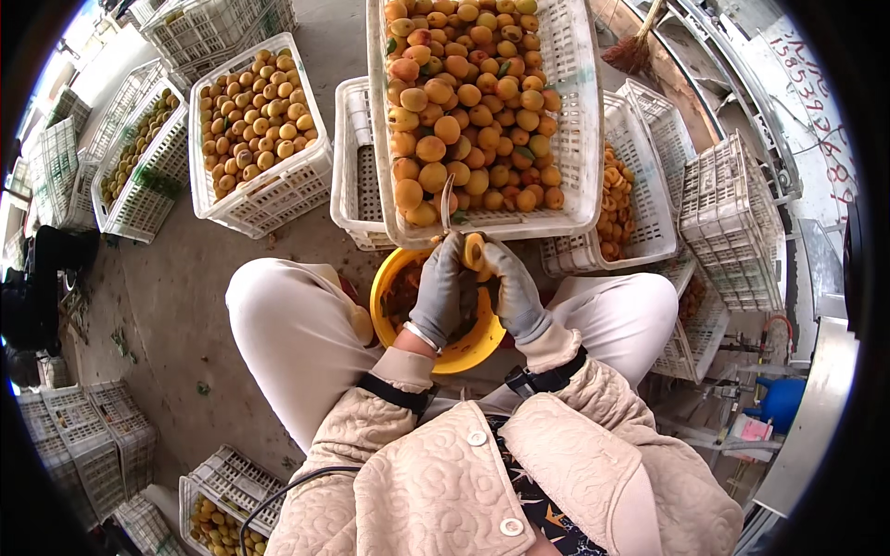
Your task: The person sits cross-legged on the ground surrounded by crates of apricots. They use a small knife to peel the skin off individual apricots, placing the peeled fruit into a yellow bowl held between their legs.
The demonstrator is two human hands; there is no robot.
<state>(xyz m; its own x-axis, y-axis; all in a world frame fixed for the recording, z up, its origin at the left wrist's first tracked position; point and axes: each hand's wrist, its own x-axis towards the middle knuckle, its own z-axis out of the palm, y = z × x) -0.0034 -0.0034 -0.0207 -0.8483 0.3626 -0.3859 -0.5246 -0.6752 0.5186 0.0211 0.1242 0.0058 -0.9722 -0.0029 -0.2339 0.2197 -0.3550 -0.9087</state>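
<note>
My left hand (439, 288), in a grey glove, grips a small curved knife whose blade (447, 201) points up and away from me. In my right hand (516, 292), also gloved, is an apricot (474, 251) that looks cut, with its flesh showing; the left fingers touch it too. Both hands are above a yellow bucket (480, 351) between my knees, with dark wet scraps partly visible inside. Just beyond them a white plastic crate (580, 139) full of whole apricots (480, 104) is tilted towards me. My fingers hide the knife's handle.
A white crate (646, 215) to the right holds cut apricots (615, 208). Another crate (278, 201) of whole apricots stands left. Stacked crates (730, 222) rise at right, near a broom (629, 52). A black cable (299, 479) runs by my left sleeve.
</note>
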